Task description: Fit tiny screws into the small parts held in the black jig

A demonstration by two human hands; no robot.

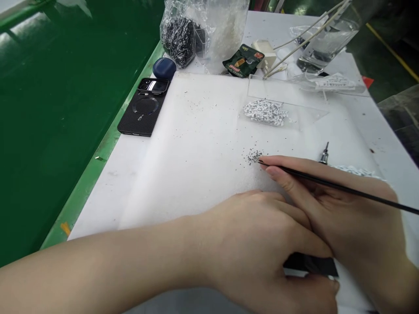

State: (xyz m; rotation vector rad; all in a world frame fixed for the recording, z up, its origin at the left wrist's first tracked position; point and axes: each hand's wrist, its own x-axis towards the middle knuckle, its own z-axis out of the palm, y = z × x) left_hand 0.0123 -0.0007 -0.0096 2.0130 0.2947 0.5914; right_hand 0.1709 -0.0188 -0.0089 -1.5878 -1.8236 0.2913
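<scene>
From where I stand, the head camera gives the only view, looking down on a white bench with a green edge. A sheet of white foam covers much of it. A small heap of dark grey specks sits on the foam, with looser specks scattered farther up. The right hand pinches a thin black rod, its grip closed, and the tip of the rod touches the edge of the heap. The left hand lies across the near part of the foam, fingers running under the right hand. A dark flat object shows beneath the two hands; whether the left grip is closed on it, I cannot tell.

Beyond the heap, a clear plastic tray holds a pile of white-and-black flecked pieces. A small metal pin stands upright just past the right fingers. A phone in a black case lies at the foam's left side, beside a navy round case. Along the far end are a plastic bag of dark granules, a foil packet and a glass of water.
</scene>
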